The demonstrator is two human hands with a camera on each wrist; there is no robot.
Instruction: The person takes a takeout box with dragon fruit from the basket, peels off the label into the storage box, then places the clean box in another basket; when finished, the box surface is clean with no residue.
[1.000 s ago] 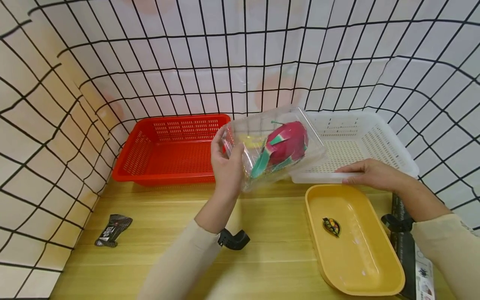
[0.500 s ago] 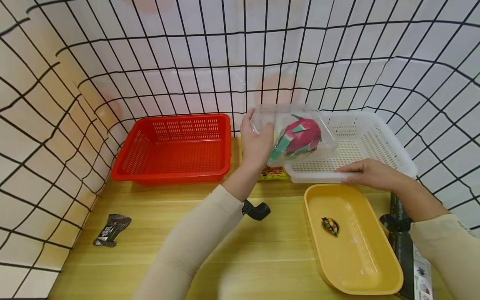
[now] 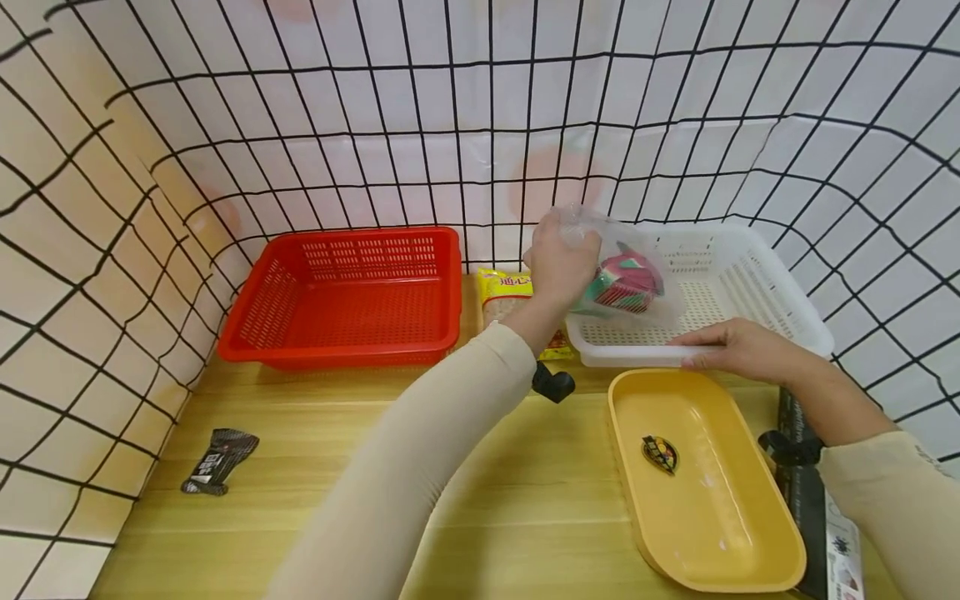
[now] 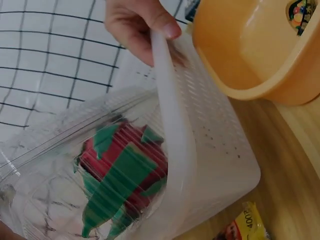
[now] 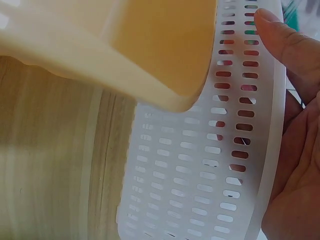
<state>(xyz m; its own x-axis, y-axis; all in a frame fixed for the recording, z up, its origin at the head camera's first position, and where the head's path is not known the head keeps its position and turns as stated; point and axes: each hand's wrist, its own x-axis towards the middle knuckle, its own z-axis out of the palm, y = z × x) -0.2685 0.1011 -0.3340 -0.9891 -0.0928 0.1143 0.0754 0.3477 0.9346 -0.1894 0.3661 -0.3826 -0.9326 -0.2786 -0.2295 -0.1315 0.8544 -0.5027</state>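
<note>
My left hand [image 3: 561, 260] grips one end of a clear plastic box [image 4: 42, 165], tilted over the left side of the white perforated basket [image 3: 783, 287]. Inside the box lies a dragon fruit [image 3: 633, 282], pink with green scales. In the left wrist view the fruit [image 4: 131, 162] shows through the plastic, right beside the basket's pale rim [image 4: 175, 120]. At the basket's front edge my right hand [image 3: 738, 350] pinches the rim, thumb outside and the other fingers inside. The right wrist view has that hand [image 5: 302, 145] along the basket's wall [image 5: 200, 165].
A red basket [image 3: 345, 308] stands at the back left. Between the baskets lies a yellow food packet [image 3: 506, 287], partly behind my left forearm. A yellow tray [image 3: 720, 500] holds a small dark badge-like item [image 3: 661, 454]. A black wrapped snack [image 3: 220, 461] lies left. Black wire mesh [image 3: 491, 133] surrounds the table.
My left hand has carried the box with the dragon fruit rightward, from between the baskets to over the white basket, uncovering the yellow packet. The right hand has stayed on the rim.
</note>
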